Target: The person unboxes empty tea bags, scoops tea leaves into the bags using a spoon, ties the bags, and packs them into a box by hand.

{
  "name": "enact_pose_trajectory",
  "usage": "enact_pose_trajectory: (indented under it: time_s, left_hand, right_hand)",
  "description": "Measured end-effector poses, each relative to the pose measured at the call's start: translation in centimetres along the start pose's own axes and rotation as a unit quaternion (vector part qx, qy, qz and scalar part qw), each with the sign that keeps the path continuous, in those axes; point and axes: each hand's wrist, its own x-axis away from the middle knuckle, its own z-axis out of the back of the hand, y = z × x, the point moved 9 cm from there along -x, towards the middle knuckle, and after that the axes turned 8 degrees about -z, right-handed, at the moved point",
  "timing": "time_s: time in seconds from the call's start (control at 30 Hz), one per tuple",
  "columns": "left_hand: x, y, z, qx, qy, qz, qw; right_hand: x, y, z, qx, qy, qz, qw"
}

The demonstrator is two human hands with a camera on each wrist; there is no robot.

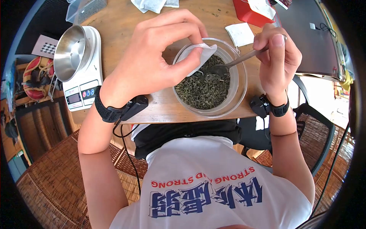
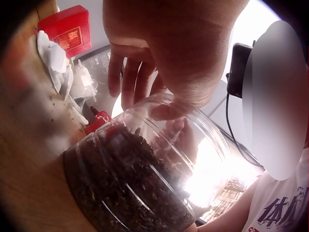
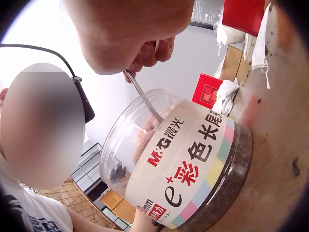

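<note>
A clear plastic tub (image 1: 241, 91) of dark dried tea leaves (image 1: 202, 92) stands near the table's front edge. Over its far rim my left hand (image 1: 164, 53) pinches a thin white tea bag (image 1: 207, 54) between thumb and fingers, its mouth toward the leaves. My right hand (image 1: 278, 57) grips the handle of a metal spoon (image 1: 244, 58), thumb on top. The spoon's bowl is down in the tub, at the leaves beside the bag. In the right wrist view, a printed label (image 3: 188, 159) wraps the tub's side; the spoon's lower end is hidden behind it.
On the left a white kitchen scale (image 1: 97, 49) carries a steel bowl (image 1: 70, 53). A clear plastic box (image 1: 89, 9) and several white bags (image 1: 154, 4) lie at the back. A white bag (image 1: 240, 34) and a red box (image 1: 244, 11) are at the back right.
</note>
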Motion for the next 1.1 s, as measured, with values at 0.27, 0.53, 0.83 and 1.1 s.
enact_pose_trajectory:
  time_s: [0.27, 0.53, 0.83, 1.1]
  left_hand:
    - [-0.1, 0.1, 0.0, -0.001, 0.006, -0.005, 1.0]
    - [-0.7, 0.8, 0.1, -0.018, 0.001, 0.005, 1.0]
    - [-0.2, 0.2, 0.5, 0.07, 0.058, -0.023, 0.996]
    - [-0.7, 0.8, 0.5, 0.025, 0.015, 0.008, 1.0]
  right_hand:
    - [0.1, 0.0, 0.7, -0.052, -0.002, 0.022, 0.998]
    - [0.7, -2.2, -0.9, -0.006, -0.072, 0.104, 0.992]
    - [0.6, -1.4, -0.5, -0.007, -0.039, 0.075, 0.996]
    - [0.5, -0.4, -0.1, -0.003, -0.006, 0.03, 1.0]
